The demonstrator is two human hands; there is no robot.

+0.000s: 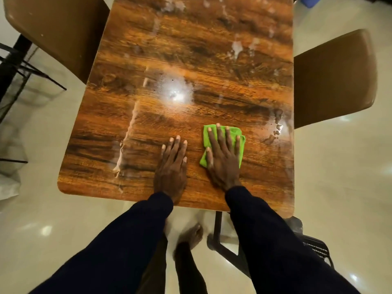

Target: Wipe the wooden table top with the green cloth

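Our right hand (222,158) presses flat on the soft green cloth (237,134), and our left hand (172,164) lies flat beside it on the shiny wooden table (131,60).

head view, looking down, table (191,60) close

glossy cream floor (339,187), lamp glints on it; left brown chair (53,28), right brown chair (333,77)

Crumpled green cloth (237,133), wet-streaked wooden table top (148,124)
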